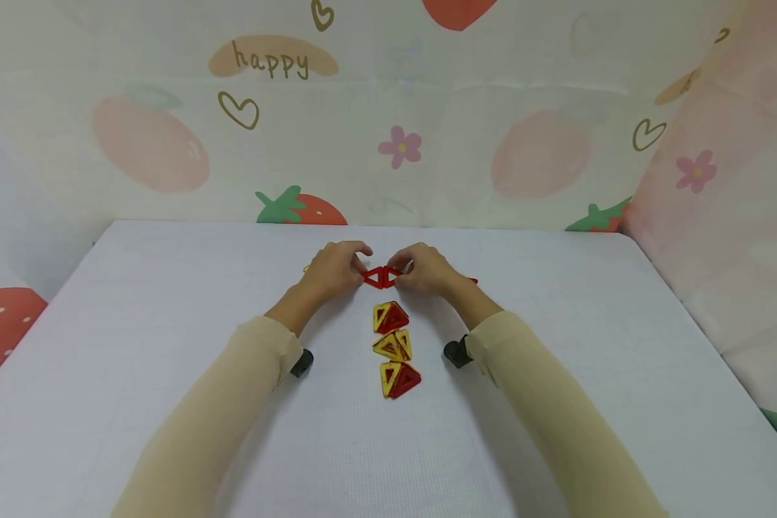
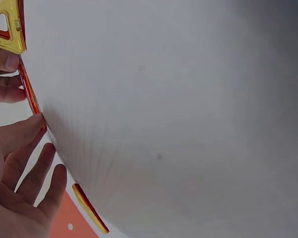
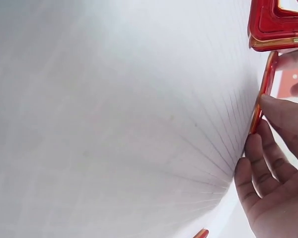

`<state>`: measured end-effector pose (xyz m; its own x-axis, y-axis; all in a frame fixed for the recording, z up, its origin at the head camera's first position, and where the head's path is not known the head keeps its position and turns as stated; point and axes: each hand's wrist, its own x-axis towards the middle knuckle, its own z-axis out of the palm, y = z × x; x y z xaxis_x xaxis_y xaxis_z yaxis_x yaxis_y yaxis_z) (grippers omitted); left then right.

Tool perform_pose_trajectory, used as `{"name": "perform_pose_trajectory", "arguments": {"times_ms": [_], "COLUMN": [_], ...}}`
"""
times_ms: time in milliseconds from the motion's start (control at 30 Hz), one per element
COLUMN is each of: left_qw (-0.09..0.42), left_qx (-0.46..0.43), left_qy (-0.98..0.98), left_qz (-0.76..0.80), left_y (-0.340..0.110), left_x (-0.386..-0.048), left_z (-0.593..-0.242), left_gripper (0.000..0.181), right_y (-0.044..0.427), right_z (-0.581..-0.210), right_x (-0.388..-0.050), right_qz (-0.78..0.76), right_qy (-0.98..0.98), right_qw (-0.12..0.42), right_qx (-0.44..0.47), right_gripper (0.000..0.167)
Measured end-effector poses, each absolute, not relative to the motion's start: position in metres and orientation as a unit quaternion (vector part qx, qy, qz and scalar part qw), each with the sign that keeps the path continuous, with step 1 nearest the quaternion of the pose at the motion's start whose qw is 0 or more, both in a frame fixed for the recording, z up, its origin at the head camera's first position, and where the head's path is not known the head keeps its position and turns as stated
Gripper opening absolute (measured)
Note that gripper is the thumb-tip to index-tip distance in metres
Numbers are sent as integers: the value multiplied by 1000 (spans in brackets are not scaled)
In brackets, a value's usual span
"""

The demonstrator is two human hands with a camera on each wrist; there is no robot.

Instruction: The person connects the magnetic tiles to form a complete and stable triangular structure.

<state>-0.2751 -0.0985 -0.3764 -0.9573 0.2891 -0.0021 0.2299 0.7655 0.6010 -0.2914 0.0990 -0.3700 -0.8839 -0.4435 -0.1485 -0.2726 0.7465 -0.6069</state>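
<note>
Two red triangular magnetic tiles with hollow middles meet at the table's far middle. My left hand [image 1: 334, 272] pinches the outer corner of the left red tile [image 1: 372, 277] between thumb and fingers. On the other side, my right hand [image 1: 426, 270] grips the right red tile [image 1: 391, 276], partly covering it. In the wrist views the joined tiles [image 2: 30, 91] [image 3: 263, 94] look thin, edge-on and low at the tabletop. Nearer me, a column holds three clusters of triangular tiles: a yellow-and-red one [image 1: 391, 317], a yellow one [image 1: 392, 346] and another yellow-and-red one [image 1: 400, 379].
Beyond my left hand lies a yellow-and-red tile [image 2: 90, 208], mostly hidden in the head view. A red tile [image 1: 473, 280] pokes out past my right wrist. The white table [image 1: 168, 288] ends at a printed cloth backdrop [image 1: 362, 108].
</note>
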Motion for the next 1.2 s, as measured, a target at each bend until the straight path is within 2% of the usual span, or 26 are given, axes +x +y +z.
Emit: {"name": "perform_pose_trajectory", "arguments": {"times_ms": [400, 700, 1200], "left_qw": [50, 65, 67], "left_qx": [143, 176, 172], "left_qy": [938, 943, 945], "left_qz": [312, 275, 270], "left_y": [-98, -95, -95], "left_x": [-275, -274, -274], "left_z": [-377, -375, -375], "left_gripper": [39, 24, 23], "right_y": [99, 100, 97], "right_z": [-373, -375, -374], "right_x": [-292, -291, -289], "right_qz": [-288, -284, -292], "right_qy": [928, 929, 926], "right_qw": [131, 133, 146], "right_qx": [-196, -196, -187], "right_gripper": [30, 31, 30]}}
